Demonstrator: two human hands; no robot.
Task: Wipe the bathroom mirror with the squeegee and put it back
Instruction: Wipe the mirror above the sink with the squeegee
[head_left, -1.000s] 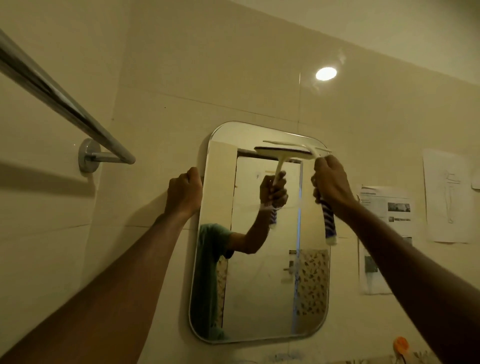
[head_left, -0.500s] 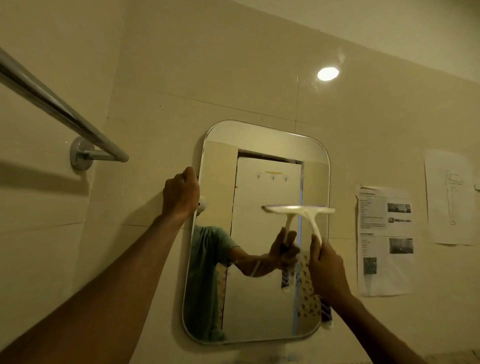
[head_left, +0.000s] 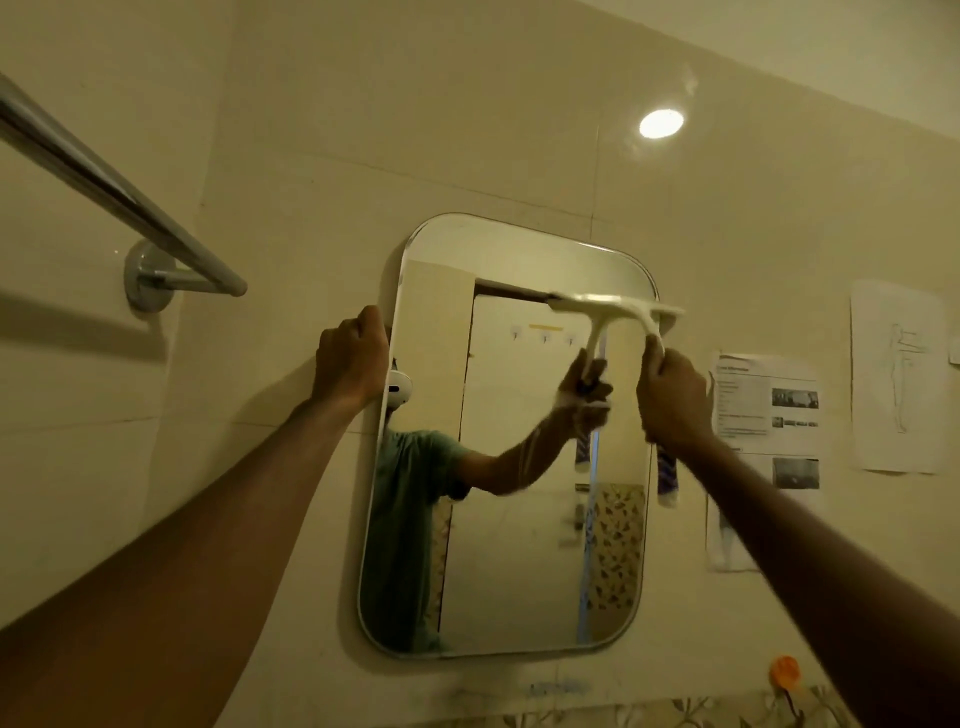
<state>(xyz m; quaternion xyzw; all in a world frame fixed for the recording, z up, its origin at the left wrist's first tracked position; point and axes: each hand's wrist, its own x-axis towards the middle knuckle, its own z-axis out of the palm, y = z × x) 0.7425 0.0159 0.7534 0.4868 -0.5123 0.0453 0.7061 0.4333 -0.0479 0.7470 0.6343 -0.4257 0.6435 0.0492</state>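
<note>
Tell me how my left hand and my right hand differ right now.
The left hand grips the mirror by its left edge; the right hand grips the squeegee by its handle. The left hand sits beside the glass; the right hand is in front of its right side. Both are curled, raised to similar height.

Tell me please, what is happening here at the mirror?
A person is wiping the rounded rectangular wall mirror with a white plastic squeegee. The right hand grips its striped handle, and the blade lies across the upper right part of the glass. The left hand, fingers curled, holds the mirror's left edge. The squeegee is not yet put back.
</note>
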